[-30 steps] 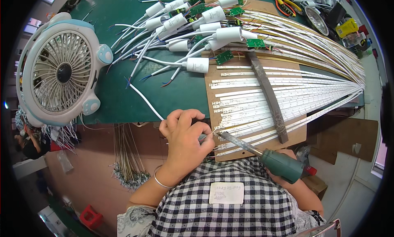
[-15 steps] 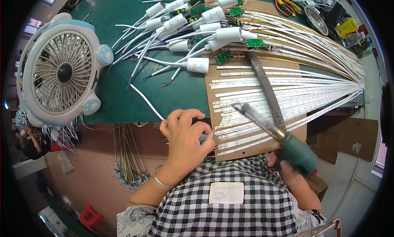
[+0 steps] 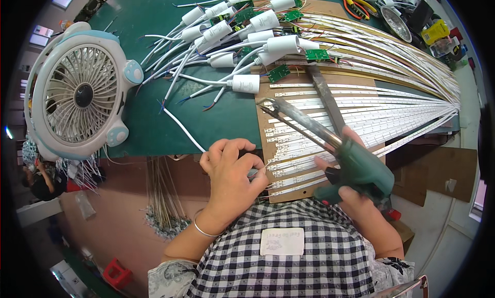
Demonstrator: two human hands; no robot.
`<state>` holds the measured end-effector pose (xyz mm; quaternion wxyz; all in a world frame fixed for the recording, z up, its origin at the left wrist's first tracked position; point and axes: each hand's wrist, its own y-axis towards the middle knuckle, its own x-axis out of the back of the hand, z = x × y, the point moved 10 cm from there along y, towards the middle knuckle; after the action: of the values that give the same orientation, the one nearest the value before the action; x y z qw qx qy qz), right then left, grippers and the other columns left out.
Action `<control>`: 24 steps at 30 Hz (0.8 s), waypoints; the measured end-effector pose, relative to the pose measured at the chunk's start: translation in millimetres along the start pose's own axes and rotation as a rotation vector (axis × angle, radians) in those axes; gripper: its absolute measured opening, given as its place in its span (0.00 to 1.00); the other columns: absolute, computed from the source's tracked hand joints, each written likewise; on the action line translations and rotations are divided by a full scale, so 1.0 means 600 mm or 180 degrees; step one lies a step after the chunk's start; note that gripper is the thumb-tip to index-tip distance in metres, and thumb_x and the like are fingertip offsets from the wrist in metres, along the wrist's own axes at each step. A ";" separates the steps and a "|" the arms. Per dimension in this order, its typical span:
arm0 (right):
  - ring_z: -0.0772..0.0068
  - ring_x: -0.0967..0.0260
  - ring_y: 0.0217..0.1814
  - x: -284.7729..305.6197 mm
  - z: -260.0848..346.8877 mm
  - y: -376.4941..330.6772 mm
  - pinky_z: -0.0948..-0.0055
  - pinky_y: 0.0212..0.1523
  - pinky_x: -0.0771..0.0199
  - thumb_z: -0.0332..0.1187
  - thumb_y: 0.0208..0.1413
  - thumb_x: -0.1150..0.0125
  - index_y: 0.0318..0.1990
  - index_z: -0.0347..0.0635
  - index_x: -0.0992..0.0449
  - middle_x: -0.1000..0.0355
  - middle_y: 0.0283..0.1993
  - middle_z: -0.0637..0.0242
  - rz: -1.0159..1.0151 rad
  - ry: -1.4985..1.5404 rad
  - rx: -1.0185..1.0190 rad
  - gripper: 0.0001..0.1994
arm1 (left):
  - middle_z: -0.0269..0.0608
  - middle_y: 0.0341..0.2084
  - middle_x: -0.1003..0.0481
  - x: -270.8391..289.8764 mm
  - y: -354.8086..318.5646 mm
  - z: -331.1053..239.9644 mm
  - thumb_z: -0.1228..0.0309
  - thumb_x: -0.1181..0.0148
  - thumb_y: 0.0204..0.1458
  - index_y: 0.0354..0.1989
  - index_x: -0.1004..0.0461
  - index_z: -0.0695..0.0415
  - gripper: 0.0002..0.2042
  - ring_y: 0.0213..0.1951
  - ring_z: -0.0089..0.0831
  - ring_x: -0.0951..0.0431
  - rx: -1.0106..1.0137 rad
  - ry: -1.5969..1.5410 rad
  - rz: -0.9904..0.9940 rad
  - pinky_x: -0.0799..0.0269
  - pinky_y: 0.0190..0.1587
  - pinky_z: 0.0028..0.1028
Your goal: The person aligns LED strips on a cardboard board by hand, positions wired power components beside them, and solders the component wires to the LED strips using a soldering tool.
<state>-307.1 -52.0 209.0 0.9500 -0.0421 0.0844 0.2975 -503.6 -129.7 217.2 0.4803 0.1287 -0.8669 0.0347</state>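
Observation:
My left hand (image 3: 232, 166) is closed at the left edge of the cardboard, its thumb and index finger pinched by the lower strip ends. A white cable (image 3: 181, 129) runs into it, and a small grey piece shows between the fingers. Thin wire seems to poke out at the fingertips. My right hand (image 3: 358, 205) grips a green trigger-type soldering gun (image 3: 366, 171), whose metal tip hangs over the upper part of the LED strips (image 3: 330, 123). These white strips lie fanned side by side on the cardboard (image 3: 286, 196). A flat metal bar (image 3: 326, 94) crosses them.
White lamp holders (image 3: 246, 83) with cables and green circuit boards (image 3: 279, 72) are heaped on the green table (image 3: 154, 112). At the left stands a fan (image 3: 83, 95). Pliers (image 3: 356, 8), a metal dish (image 3: 396, 23) and a yellow container (image 3: 435, 32) sit far right.
The soldering gun has swung up and to the left, its tip now farther from me. My right hand has risen with it. My left hand stays nearly in place.

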 end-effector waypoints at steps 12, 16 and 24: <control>0.62 0.46 0.69 -0.007 -0.003 0.023 0.64 0.66 0.43 0.40 0.50 0.35 0.66 0.34 0.45 0.63 0.74 0.51 -0.0205 0.0333 0.0070 0.39 | 0.32 0.44 0.29 0.002 0.004 0.002 0.71 0.35 0.39 0.25 0.23 0.52 0.04 0.54 0.39 0.38 -0.0091 -0.0177 -0.0031 0.55 0.57 0.41; 0.63 0.47 0.70 -0.006 -0.001 0.024 0.64 0.67 0.43 0.39 0.50 0.34 0.67 0.34 0.46 0.63 0.74 0.52 -0.0223 0.0348 0.0125 0.39 | 0.32 0.44 0.29 0.004 0.006 0.002 0.71 0.35 0.40 0.25 0.23 0.52 0.04 0.54 0.39 0.38 -0.0083 -0.0236 0.0035 0.56 0.57 0.40; 0.68 0.55 0.74 -0.006 -0.021 0.018 0.54 0.68 0.42 0.42 0.43 0.28 0.71 0.44 0.58 0.64 0.75 0.66 -0.0234 0.0388 -0.0351 0.52 | 0.30 0.43 0.28 -0.001 0.011 -0.004 0.72 0.34 0.36 0.22 0.26 0.51 0.06 0.53 0.38 0.37 -0.0118 -0.0097 0.0097 0.55 0.55 0.44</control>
<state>-318.2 -46.8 197.1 0.9497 -0.1155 0.1239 0.2635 -503.0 -123.0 218.4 0.4688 0.1071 -0.8765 0.0241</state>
